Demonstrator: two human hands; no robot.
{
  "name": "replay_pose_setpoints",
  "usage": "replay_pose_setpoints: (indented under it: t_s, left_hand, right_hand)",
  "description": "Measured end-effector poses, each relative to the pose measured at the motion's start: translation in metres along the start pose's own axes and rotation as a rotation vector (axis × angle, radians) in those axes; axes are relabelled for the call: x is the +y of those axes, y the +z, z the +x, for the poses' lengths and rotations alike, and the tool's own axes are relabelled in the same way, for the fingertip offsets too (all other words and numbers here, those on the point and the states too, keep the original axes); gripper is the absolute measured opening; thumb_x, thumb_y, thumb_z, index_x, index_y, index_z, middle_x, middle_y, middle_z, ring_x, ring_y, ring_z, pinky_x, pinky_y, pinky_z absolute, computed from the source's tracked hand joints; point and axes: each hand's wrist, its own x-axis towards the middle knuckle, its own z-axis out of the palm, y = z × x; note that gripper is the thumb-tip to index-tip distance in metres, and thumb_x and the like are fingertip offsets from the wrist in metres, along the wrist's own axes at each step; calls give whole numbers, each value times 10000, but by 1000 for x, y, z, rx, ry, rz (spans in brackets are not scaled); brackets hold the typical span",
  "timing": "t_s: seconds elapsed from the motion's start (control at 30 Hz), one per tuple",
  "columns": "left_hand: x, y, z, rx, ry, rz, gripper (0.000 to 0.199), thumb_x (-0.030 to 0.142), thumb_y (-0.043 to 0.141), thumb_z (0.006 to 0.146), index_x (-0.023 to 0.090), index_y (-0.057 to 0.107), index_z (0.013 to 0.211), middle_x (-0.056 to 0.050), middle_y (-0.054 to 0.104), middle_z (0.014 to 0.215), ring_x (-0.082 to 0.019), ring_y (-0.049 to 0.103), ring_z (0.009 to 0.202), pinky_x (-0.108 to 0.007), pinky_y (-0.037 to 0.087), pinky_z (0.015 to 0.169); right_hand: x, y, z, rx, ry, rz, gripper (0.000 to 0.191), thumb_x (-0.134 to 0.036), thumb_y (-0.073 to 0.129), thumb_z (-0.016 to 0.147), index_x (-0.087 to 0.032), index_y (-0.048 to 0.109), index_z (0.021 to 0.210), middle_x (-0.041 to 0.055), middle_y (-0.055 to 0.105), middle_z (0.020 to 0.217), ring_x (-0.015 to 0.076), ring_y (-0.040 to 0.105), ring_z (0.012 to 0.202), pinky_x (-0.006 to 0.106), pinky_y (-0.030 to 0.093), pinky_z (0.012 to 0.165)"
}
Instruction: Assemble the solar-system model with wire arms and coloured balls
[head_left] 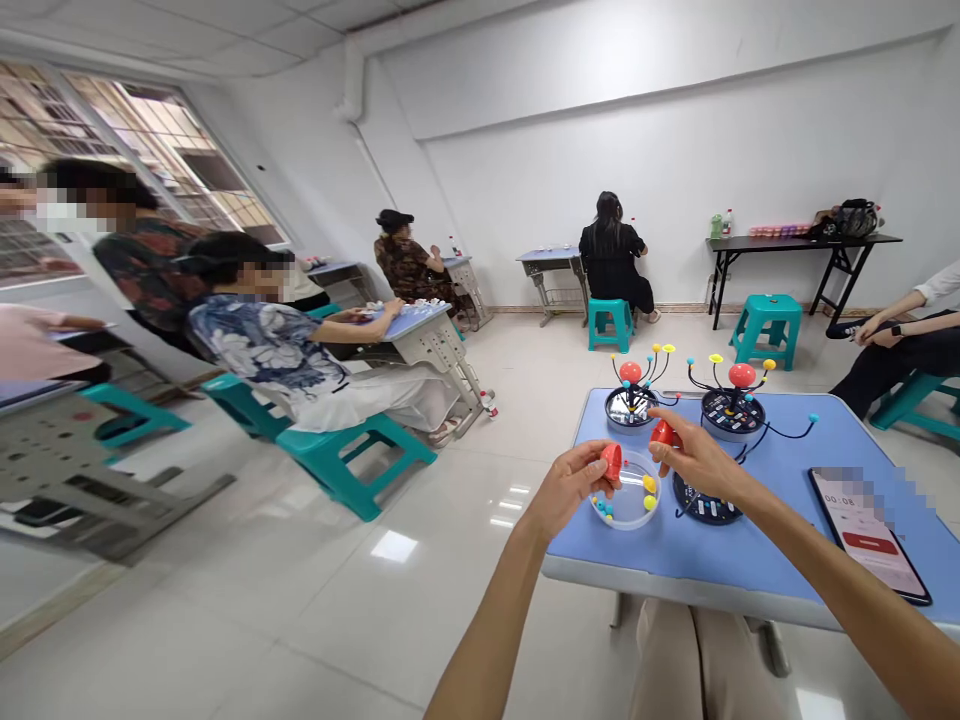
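Note:
My left hand point(568, 485) grips a hollow red half-ball point(613, 463), its open side turned to the right. In my right hand point(694, 452) is another red half-ball point(661, 434), pinched between the fingers; the two pieces are apart. Below them stands a clear round plastic tub point(636, 521) with small yellow and blue balls in it. Beside the tub, partly under my right arm, lies a round black base point(709, 505) with dark curved arms. Behind it stand two solar system models, one on the left point(631, 372) and one on the right point(742, 376), each topped by a red ball.
A phone point(870, 535) lies on the right of the blue table point(765, 560). Several people sit at other desks, and one seated person is close on the right. Teal stools point(766, 325) stand about the floor. A black table point(806, 243) with bottles and bags is by the wall.

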Motion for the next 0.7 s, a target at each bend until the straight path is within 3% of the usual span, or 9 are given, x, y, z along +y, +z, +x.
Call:
replay_pose_setpoints:
  t_s: [0.1,0.23,0.37,0.7]
  left_hand:
    - [-5,15,-18,53,46,-281,317,316,640,849,124,647,1101,-126,641,1015,-170,616,754,-293,474,666]
    - [-10,37,-33,156,84,-399,378,306,649,856,160,633,1205,-108,654,986,-161,607,754,-296,474,681]
    - [-9,55,-42,202,119,-354,398,329,714,808,176,671,1173,-86,650,975,-135,570,741,-284,474,689]
    - [-5,76,-47,184,162,-208,473,426,734,769,158,689,1156,-66,626,873,-119,529,647,-281,470,617]
  right_hand:
    - [-12,5,-14,67,-130,-81,465,-264,529,860,-190,446,1311,40,602,937,174,616,744,357,517,744]
    - [-28,12,-33,79,-179,-102,362,-229,625,818,-196,510,1160,49,603,954,165,579,738,327,524,693]
    - [-34,16,-46,59,-233,-135,259,-236,639,843,-223,570,1093,68,591,1085,150,571,731,309,523,663]
    - [-44,9,-61,14,-354,-246,398,-71,569,830,-257,557,1181,63,599,1149,164,606,849,308,526,721]
